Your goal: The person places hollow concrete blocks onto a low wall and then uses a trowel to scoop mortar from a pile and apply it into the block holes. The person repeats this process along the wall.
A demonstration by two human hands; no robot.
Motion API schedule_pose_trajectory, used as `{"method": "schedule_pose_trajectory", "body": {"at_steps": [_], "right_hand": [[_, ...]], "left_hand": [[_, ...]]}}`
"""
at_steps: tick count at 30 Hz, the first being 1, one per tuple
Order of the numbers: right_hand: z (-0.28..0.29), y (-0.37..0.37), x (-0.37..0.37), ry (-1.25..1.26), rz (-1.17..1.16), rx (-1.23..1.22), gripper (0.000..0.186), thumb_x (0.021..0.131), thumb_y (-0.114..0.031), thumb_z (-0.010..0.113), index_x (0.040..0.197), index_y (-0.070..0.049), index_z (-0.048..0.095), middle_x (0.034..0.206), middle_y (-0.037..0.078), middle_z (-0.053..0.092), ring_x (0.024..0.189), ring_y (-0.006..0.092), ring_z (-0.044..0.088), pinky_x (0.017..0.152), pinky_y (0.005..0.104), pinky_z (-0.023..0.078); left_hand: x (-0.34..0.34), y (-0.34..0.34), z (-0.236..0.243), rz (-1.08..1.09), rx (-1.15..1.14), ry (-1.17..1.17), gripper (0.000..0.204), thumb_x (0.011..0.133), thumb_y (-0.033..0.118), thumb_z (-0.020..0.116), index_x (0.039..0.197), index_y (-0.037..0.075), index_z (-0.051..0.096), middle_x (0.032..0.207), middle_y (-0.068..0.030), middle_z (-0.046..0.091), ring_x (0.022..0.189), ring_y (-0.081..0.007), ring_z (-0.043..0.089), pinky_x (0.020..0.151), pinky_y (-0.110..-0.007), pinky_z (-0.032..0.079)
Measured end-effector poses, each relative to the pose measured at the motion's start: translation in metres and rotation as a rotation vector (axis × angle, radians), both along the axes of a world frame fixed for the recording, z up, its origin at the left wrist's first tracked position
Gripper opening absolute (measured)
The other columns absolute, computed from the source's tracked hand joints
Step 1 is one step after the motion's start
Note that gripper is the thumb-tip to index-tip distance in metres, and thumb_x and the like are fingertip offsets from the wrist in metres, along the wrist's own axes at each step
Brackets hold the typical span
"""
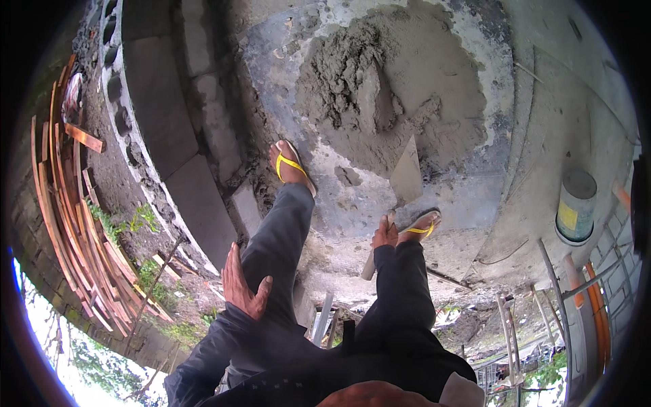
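Note:
My right hand (384, 233) is closed around the handle of a pointed trowel (408, 173). The blade, smeared grey, points away from me, and its tip meets the near edge of a heap of wet mortar (366, 88). A lumpy ridge stands in the middle of the heap, with smoother, wetter mortar to its right. Below that fist a grey stick-like end shows; I cannot tell if it belongs to the trowel. My left hand (245, 285) holds nothing and lies beside my left knee, fingers straight, thumb apart.
The mortar lies on a flat grey sheet (468, 203). My feet in yellow-strapped flip-flops (293, 166) are at its near side. A bucket (576, 207) stands at the right, near orange pipes (600, 322). Hollow blocks (125, 125) and long wooden planks (68, 224) lie left.

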State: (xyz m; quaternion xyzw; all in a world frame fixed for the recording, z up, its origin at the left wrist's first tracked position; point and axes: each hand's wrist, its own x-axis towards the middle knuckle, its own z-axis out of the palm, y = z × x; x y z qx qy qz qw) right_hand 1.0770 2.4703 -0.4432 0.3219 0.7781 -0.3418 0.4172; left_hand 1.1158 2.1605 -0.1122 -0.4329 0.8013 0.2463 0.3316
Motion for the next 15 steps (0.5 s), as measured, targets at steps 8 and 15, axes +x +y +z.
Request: {"method": "schedule_pose_trajectory", "body": {"at_steps": [8,15], "right_hand": [[-0.125,-0.145,-0.145,-0.168,-0.043,-0.486,0.054,0.090,-0.059,0.058,0.086,-0.005,0.053,0.061,0.006,0.053,0.043,0.0157,0.051,0.040,0.0351,0.045],[-0.101,-0.132,-0.183,-0.161,0.046,-0.720,0.051,0.091,-0.059,0.055,0.079,-0.010,0.048,0.056,0.003,0.046,0.038,0.0136,0.045,0.036,0.0311,0.040]], "left_hand": [[0.006,-0.015,-0.004,0.016,0.028,-0.008,0.094,0.078,0.030,0.068,0.151,-0.003,0.020,0.152,-0.0262,0.031,0.142,-0.0408,0.028,0.117,-0.048,0.023],[0.012,-0.015,0.000,0.002,0.014,-0.060,0.094,0.079,0.032,0.068,0.152,-0.001,0.019,0.154,-0.0252,0.028,0.144,-0.0407,0.025,0.118,-0.050,0.019]]}}
